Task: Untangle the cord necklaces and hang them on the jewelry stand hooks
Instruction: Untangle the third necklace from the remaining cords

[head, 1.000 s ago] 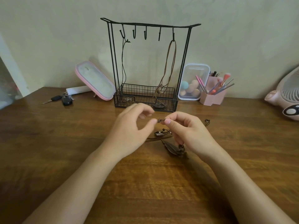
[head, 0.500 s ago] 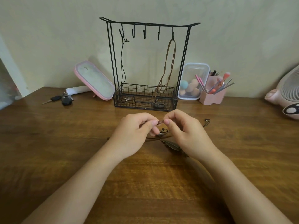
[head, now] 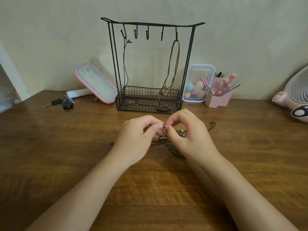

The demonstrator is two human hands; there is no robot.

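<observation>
Just before the jewelry stand [head: 150,23], two hands work the tangled cord necklaces [head: 173,148]
Fingertip to fingertip, left hand [head: 138,139] and right hand [head: 189,138] each have their grip pinched shut on one cord; the tangle lies on the worktop [head: 66,147] beneath; a black cord necklace [head: 124,64] hangs on the stand's leftmost hook [head: 123,32], a brown cord necklace [head: 175,64] on its rightmost hook [head: 176,33].
</observation>
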